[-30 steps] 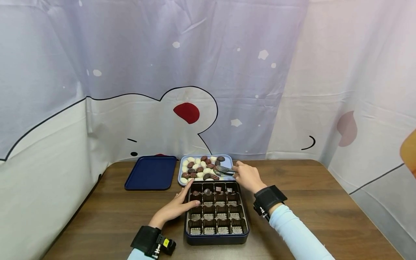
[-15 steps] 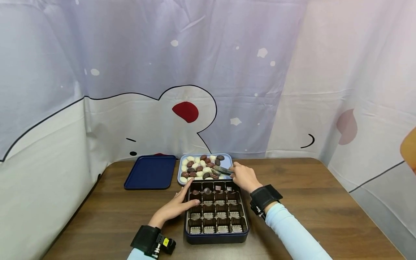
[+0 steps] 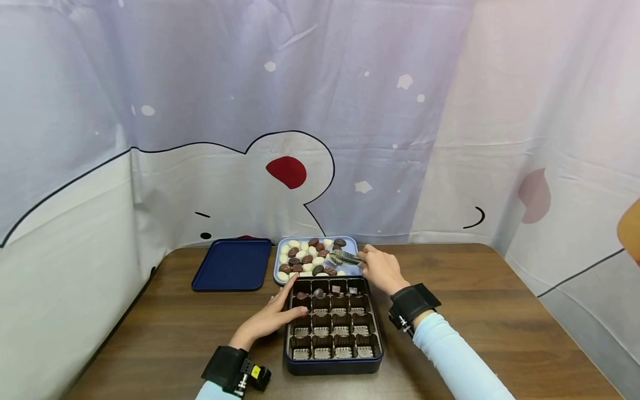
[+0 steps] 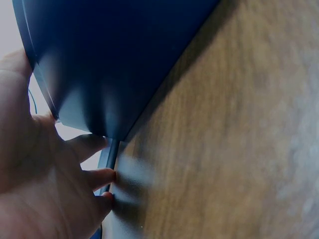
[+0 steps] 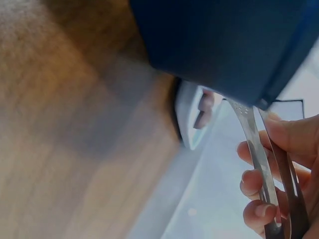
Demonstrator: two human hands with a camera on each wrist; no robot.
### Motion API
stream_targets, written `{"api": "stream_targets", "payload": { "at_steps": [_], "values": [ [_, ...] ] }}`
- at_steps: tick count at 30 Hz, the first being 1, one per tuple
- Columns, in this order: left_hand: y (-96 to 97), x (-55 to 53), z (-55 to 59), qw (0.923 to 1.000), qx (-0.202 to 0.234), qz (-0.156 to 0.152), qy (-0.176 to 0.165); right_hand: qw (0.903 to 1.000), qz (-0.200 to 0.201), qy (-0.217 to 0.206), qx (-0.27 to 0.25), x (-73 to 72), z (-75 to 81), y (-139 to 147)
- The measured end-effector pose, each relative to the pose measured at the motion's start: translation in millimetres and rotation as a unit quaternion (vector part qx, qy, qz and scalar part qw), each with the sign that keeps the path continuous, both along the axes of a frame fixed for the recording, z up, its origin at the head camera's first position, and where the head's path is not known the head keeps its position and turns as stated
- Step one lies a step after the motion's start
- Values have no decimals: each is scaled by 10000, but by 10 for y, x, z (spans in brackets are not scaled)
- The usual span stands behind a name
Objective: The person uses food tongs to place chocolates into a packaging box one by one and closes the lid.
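Observation:
My right hand point(image 3: 382, 270) holds metal tongs point(image 3: 346, 257) over the right part of a light blue tray point(image 3: 351, 244) of white, brown and dark chocolates point(image 3: 307, 259). In the right wrist view, fingers and thumb wrap the two arms of the tongs point(image 5: 266, 169); the tips are mostly hidden behind the box. Whether they pinch a chocolate I cannot tell. My left hand point(image 3: 268, 319) rests against the left side of a dark blue box point(image 3: 334, 366), thumb over its rim, fingers fairly straight. Inside the box, a black divided insert point(image 3: 331, 328) has pieces in its back row.
A dark blue lid or flat tray point(image 3: 232, 265) lies at the back left, beside the light blue tray. The wooden table point(image 3: 450, 300) ends at a printed curtain point(image 3: 370, 139) behind. The box's back edge stands close against the light blue tray's front.
My right hand shifts slightly left, then back to the right, with the tongs still over the chocolates. The left hand and the box stay in place.

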State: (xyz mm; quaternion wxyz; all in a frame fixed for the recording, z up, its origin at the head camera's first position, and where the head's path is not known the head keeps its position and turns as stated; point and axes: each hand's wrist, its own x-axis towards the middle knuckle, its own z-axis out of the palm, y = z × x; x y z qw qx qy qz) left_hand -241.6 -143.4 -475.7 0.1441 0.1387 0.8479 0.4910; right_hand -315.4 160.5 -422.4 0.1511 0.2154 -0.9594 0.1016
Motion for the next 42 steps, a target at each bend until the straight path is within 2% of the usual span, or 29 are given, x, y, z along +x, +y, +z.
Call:
{"api": "stream_targets", "payload": {
  "at_steps": [3,9,16,20,26,30,34,42],
  "values": [
    [-1,-4,-1,10000,10,32,44,9999,27,80,-60,53,76,26],
    [-1,-12,-2,9999,-24,98,-100,9989,216,407,72,241,176,11],
    [-5,-8,-10,9999,-69,100,-120,9914,799,1037,-31,548,242,-59],
    [-5,-5,-14,9998,-50,123,-116,9870,1065,1202,-28,704,245,-86],
    [-3,-4,-6,9999,-34,69,-87,9834,1244,1324,-4,891,180,-36],
    [1,3,15,10000,29,58,-17,9828,1268,1337,-73,978,156,19],
    [-1,3,13,10000,28,45,49,9859,1259,1101,-29,1034,158,53],
    [7,-1,1,9999,-66,106,-77,9899,1233,693,-110,1057,151,78]
  ]
}}
